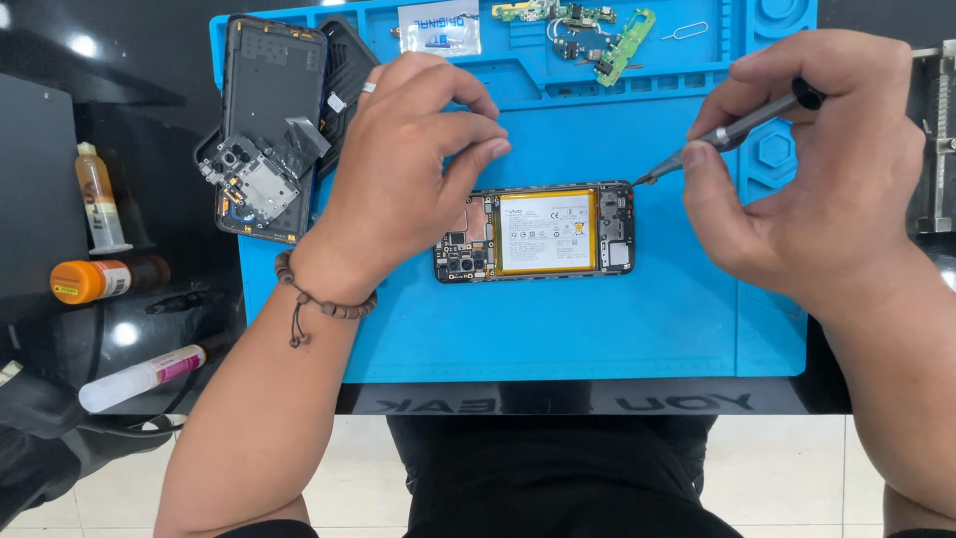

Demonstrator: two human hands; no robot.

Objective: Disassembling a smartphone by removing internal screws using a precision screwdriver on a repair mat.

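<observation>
Blue mat (597, 339): left hand (398, 169), fingers curled, steadies opened phone (535, 232); right hand (817, 169) grips screwdriver (732, 130), tip at phone's far-right corner.

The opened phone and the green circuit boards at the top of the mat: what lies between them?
In the head view, only bare blue mat separates the opened phone from the green circuit boards.

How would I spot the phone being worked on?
Look at the blue mat covering the desk. Near its middle, between the left hand and right hand, lies the opened phone. Unlike the dark back cover at the mat's upper left, it shows a yellow battery.
</observation>
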